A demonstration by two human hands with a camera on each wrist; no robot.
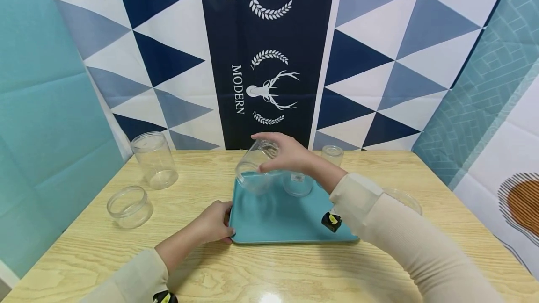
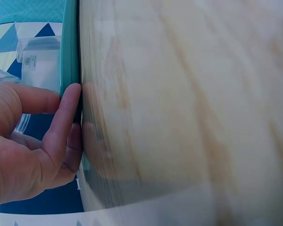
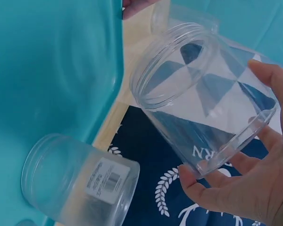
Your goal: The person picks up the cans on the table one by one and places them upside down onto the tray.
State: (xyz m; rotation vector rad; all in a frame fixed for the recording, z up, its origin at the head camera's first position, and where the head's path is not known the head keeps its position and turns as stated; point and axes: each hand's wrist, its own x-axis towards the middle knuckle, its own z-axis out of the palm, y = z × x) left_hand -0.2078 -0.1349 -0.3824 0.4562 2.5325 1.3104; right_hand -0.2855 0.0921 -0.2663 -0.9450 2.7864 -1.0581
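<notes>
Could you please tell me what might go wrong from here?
The right hand grips the tilted clear jar around its base end, in the air, so it might slip and drop. The labelled jar stands close by on the tray and could be knocked over. The left hand pinches the tray's edge; a tug there might topple the labelled jar.

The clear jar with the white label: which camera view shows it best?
The right wrist view: the jar is large, its label facing the camera. Head view: small on the tray, partly behind the right hand. Left wrist view: only part, beyond the tray's edge.
</notes>
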